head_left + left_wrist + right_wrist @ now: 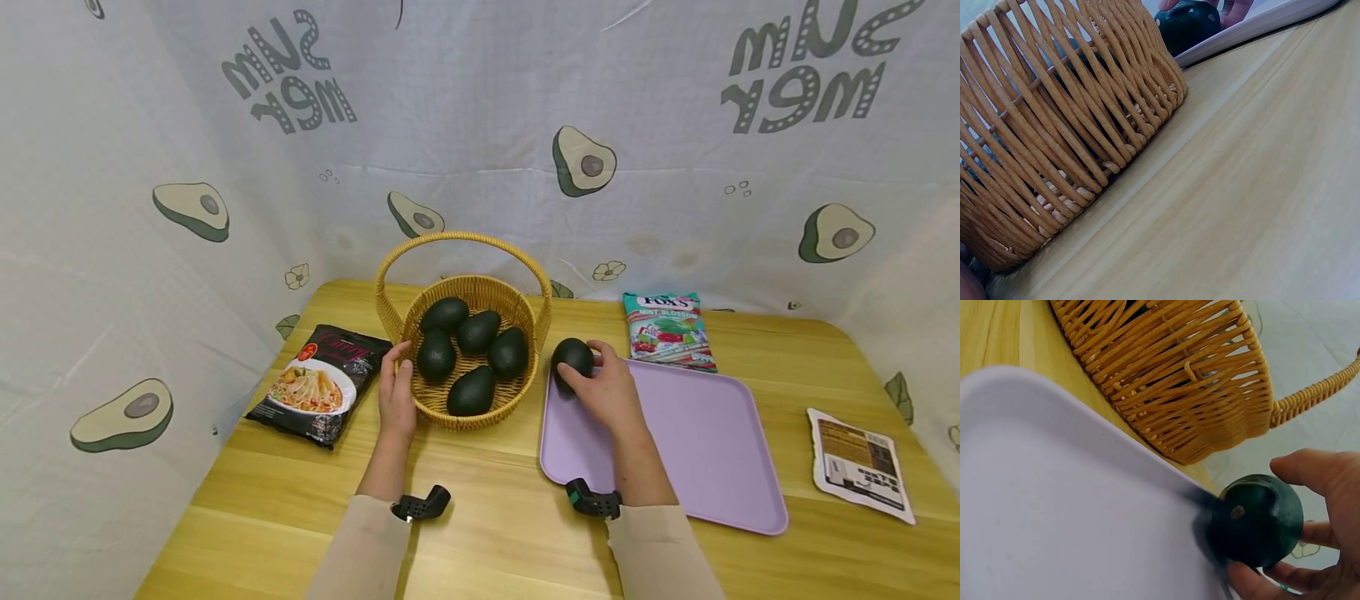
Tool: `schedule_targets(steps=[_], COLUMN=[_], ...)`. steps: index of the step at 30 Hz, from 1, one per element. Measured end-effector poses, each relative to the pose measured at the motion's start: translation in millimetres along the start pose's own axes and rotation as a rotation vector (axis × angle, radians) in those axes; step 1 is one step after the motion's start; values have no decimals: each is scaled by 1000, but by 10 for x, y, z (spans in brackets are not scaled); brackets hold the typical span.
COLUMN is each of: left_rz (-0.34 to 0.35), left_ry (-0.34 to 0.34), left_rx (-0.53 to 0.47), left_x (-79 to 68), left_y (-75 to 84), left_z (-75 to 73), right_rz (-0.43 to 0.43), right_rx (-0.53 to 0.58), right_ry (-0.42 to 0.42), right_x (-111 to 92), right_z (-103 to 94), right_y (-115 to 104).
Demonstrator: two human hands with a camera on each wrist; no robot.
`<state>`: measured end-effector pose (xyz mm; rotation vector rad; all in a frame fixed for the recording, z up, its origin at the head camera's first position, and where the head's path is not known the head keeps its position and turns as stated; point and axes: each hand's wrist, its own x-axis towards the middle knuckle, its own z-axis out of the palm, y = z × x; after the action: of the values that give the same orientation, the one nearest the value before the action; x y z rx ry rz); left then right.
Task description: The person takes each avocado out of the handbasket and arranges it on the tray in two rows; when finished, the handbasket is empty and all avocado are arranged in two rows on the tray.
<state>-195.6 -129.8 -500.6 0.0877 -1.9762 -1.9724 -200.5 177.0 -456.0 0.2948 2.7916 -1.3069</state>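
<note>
My right hand (611, 394) grips a dark green avocado (572, 363) at the back left corner of the lilac tray (705, 442). Thumb and fingers lie around the avocado (1260, 519) in the right wrist view; whether it touches the tray cannot be told. My left hand (396, 398) rests against the left side of a yellow wicker basket (465, 422), fingers fairly straight. Several avocados (472, 392) lie inside the basket, which has a tall arched handle. The left wrist view shows the wicker wall (1079, 119) close up, with the left hand almost wholly out of frame.
A black noodle packet (318, 385) lies left of the basket. Behind the tray is a teal candy bag (667, 331); a brown and white pouch (861, 465) lies to its right. The wooden table (495, 533) meets a printed curtain (480, 100) at the back.
</note>
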Motion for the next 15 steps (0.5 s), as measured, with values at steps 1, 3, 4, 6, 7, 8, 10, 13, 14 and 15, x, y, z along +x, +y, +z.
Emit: schedule_targets(steps=[1,3,4,6,7,8,10,13,14,15], left_rz=[-1,-2,-3,-7,-10,-13,-17,-12,-7,-1], left_ry=[-5,-7,-7,-8,-6,-3,-6,-14,-14,-11], left_rx=[-5,-6,-4,-2,3,8,10,23,28,32], left_x=[-5,-12,-16,-24,-28,-32,-35,-25,-18,-9], left_y=[-4,-12,-14,-7,-1,1,13,28,36,44], left_z=[18,50,63,83,88,88,76,21,-5,-33], right_rz=[0,-8,-14,-26,-29,-34,-34,-26,-27,-27], right_rx=[-8,-18,-24,-30,-29,-26,-18,11,19,30], right_ry=[2,8,11,20,23,27,33,41,42,41], right_x=[-1,-3,-1,-2,-6,-10,-14,-18,-17,-14], right_z=[-20,-61,-80,-111,-121,-125,-114,-54,-25,5], right_y=[11,30,39,51,53,51,48,21,7,-6])
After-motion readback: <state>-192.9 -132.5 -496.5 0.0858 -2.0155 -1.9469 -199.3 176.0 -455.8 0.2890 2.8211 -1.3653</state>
